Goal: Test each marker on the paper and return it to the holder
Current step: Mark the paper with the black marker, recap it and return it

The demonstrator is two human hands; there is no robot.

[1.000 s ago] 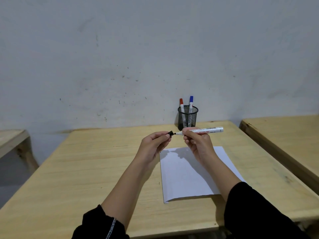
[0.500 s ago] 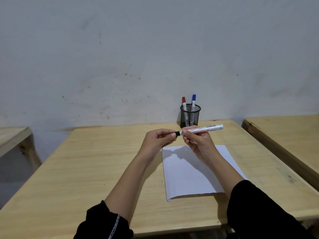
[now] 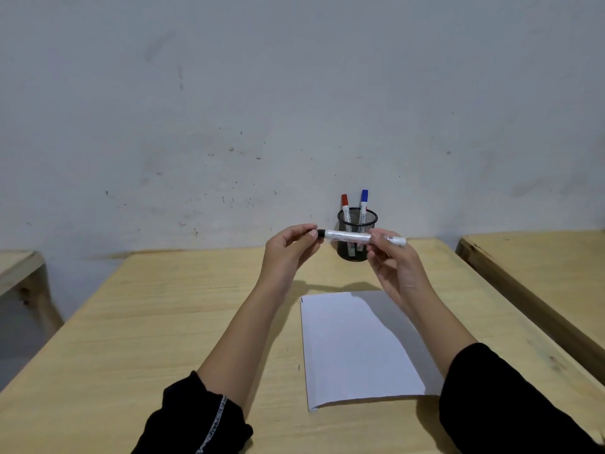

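A white marker with a black cap [image 3: 352, 236] lies level in the air, held at both ends. My left hand [image 3: 289, 253] pinches its black cap end, and my right hand [image 3: 394, 263] grips its tail end. Behind it, near the wall, stands a black mesh holder [image 3: 357, 235] with a red-capped marker [image 3: 345, 204] and a blue-capped marker [image 3: 363, 201] upright inside. A white sheet of paper [image 3: 353, 348] lies flat on the wooden table [image 3: 157, 322] below my hands, with a small dark mark at its far left corner.
A second wooden table [image 3: 540, 276] stands close on the right, with a narrow gap between. Another table edge [image 3: 19, 267] shows at the far left. A grey wall rises right behind the holder.
The black cap, held apart from the tip before, now sits on the marker. Both hands have risen and moved toward the holder.
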